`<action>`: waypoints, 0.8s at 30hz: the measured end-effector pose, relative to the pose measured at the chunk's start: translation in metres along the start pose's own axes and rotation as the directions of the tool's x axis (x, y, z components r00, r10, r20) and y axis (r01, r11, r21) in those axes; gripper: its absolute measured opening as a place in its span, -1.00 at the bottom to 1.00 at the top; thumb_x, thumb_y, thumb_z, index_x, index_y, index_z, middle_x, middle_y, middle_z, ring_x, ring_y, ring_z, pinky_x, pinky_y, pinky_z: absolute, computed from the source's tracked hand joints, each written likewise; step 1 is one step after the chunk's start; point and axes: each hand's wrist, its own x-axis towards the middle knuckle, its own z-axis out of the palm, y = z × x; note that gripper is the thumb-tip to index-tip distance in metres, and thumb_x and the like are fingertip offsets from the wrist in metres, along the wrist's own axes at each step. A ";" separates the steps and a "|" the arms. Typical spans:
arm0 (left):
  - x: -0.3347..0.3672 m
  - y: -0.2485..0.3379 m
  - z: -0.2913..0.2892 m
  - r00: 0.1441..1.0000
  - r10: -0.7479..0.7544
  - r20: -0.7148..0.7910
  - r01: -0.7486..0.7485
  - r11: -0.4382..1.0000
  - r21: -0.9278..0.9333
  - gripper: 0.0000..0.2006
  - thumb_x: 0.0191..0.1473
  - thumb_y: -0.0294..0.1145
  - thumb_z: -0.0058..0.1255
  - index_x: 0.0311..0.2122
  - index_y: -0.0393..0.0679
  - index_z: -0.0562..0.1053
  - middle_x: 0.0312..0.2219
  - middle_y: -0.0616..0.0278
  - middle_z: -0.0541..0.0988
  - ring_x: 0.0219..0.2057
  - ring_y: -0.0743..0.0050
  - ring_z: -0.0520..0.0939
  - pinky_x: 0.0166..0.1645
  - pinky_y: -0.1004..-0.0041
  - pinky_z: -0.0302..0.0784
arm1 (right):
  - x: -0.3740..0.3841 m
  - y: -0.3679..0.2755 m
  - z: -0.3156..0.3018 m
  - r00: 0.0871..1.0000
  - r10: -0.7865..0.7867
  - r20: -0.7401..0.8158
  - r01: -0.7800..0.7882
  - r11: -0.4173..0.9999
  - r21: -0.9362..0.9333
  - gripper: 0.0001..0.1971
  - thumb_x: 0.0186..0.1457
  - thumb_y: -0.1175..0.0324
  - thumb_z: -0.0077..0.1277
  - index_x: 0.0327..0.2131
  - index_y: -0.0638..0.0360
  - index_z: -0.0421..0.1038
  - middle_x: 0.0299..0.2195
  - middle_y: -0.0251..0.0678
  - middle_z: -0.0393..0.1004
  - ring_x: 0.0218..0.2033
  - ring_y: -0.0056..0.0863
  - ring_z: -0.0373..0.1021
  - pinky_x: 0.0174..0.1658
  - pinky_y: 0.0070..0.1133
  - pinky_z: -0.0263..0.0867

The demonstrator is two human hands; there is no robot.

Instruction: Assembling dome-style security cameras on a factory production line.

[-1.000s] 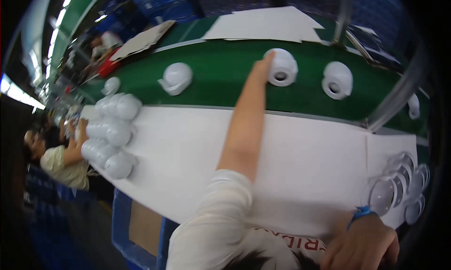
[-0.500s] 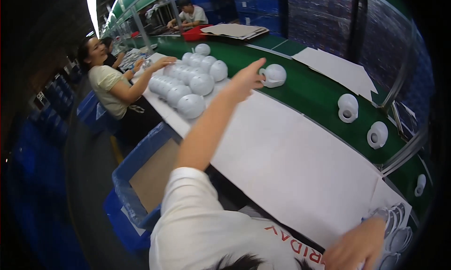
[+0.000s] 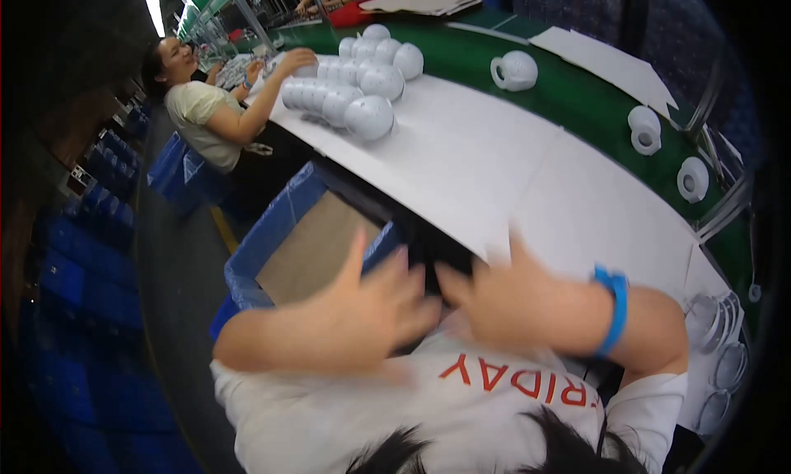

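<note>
Both of my hands are raised in front of my chest, apart and slightly blurred by motion. My left hand [image 3: 375, 305] has its fingers spread and holds nothing. The fingers of my right hand [image 3: 507, 297] are also spread, with nothing in them; a blue band [image 3: 611, 311] circles that wrist. Beyond them lies a white table surface [image 3: 486, 152]. At its far left end, rows of nested white dome-shaped shells [image 3: 369, 117] lie on their sides. Grey-white ring-shaped parts [image 3: 731, 367] lie by the table's right end, past my right arm.
A green conveyor belt [image 3: 461, 53] runs behind the table, carrying several spaced white shells [image 3: 518, 70]. White cardboard sheets [image 3: 606, 62] lie along it. A blue lined bin [image 3: 239, 276] stands left of me. A co-worker [image 3: 210, 111] reaches to the shells from the left.
My left hand has drawn back from the shell on the belt to my chest. My right hand has come up from the ring-shaped parts. The view has shifted, and the shells on the belt appear higher.
</note>
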 end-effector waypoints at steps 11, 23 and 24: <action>0.090 -0.072 0.038 0.534 -0.522 -0.665 0.783 0.602 0.156 -0.12 -0.27 0.31 -0.09 0.01 -0.30 0.21 -0.10 -0.18 0.31 0.04 -0.05 0.23 0.00 -0.39 -0.28 | 0.034 0.026 -0.018 0.649 0.117 -0.752 -0.644 0.611 -0.460 -0.33 -0.15 0.12 0.00 0.04 0.23 0.10 -0.10 0.02 0.26 0.06 -0.10 0.08 0.03 0.08 -0.18; 0.037 -0.087 0.066 -0.257 -0.829 -0.497 0.906 -0.028 -0.422 0.09 -0.38 0.28 0.08 0.20 -0.09 -0.12 0.15 -0.27 -0.23 0.18 -0.27 -0.26 0.05 -0.34 -0.35 | -0.081 0.022 0.009 0.828 0.459 -0.322 -0.444 0.887 0.124 -0.25 -0.23 0.15 0.08 0.04 0.32 0.08 -0.10 -0.06 0.29 0.07 -0.16 0.11 0.10 0.08 -0.52; 0.044 -0.091 0.070 -0.314 -0.797 -0.516 0.855 -0.002 -0.518 0.07 -0.35 0.28 0.07 0.20 -0.03 -0.14 0.16 -0.24 -0.24 0.18 -0.26 -0.27 0.05 -0.34 -0.33 | -0.090 0.028 0.012 0.801 0.513 -0.309 -0.493 0.858 0.146 -0.25 -0.23 0.15 0.08 0.04 0.32 0.08 -0.10 -0.06 0.29 0.07 -0.16 0.11 0.10 0.08 -0.52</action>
